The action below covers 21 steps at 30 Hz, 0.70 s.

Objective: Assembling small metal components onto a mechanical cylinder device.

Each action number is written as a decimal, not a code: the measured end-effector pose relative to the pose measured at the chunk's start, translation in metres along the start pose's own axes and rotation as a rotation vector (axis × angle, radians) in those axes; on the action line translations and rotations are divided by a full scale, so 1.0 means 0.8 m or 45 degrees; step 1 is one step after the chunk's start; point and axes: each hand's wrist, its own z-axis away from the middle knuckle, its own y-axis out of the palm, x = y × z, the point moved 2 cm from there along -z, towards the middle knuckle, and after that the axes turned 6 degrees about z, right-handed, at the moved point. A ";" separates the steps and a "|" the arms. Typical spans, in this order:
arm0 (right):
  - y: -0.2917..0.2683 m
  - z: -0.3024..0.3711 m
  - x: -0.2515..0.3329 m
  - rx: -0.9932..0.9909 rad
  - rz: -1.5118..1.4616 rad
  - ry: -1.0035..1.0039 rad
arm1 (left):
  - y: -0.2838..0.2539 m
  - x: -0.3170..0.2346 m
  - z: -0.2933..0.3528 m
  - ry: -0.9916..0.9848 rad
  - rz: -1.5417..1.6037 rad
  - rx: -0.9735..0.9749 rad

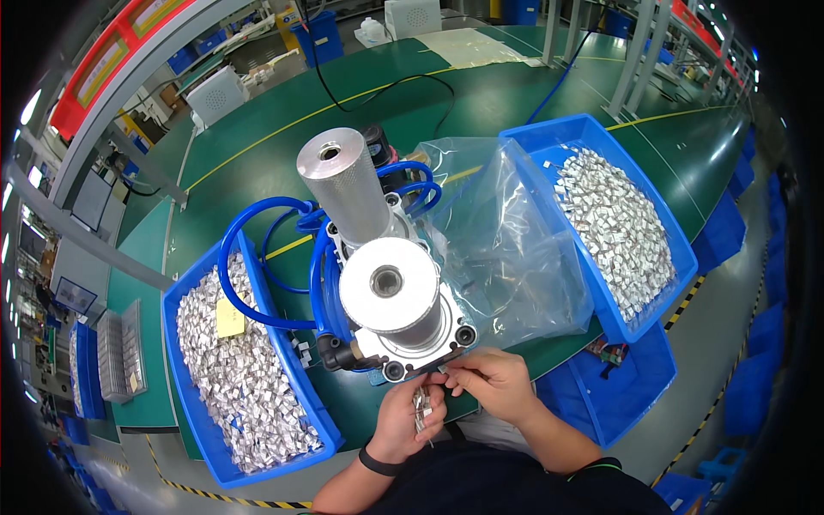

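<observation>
Piece (444,370) at the right fingers (470,378) too small to tell, left forearm (354,487) cut off below

Narrow plain black wristband (381,462) just behind left hand (412,416) grip. Dark navy-black fabric top (515,482), short-sleeved; thin bright-green curved trim (608,466) well back from right hand (498,384) grip.
</observation>
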 end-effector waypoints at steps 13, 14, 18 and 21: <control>-0.001 -0.005 -0.002 0.037 0.050 0.031 | 0.005 -0.001 0.001 -0.030 -0.014 0.003; -0.001 -0.005 -0.002 0.037 0.050 0.031 | 0.004 -0.001 0.001 -0.031 -0.014 0.002; -0.003 -0.005 -0.002 0.053 0.053 0.036 | -0.001 0.001 0.000 -0.024 -0.001 0.001; -0.004 -0.006 -0.002 0.066 0.043 0.045 | -0.001 0.002 0.000 -0.006 0.009 -0.018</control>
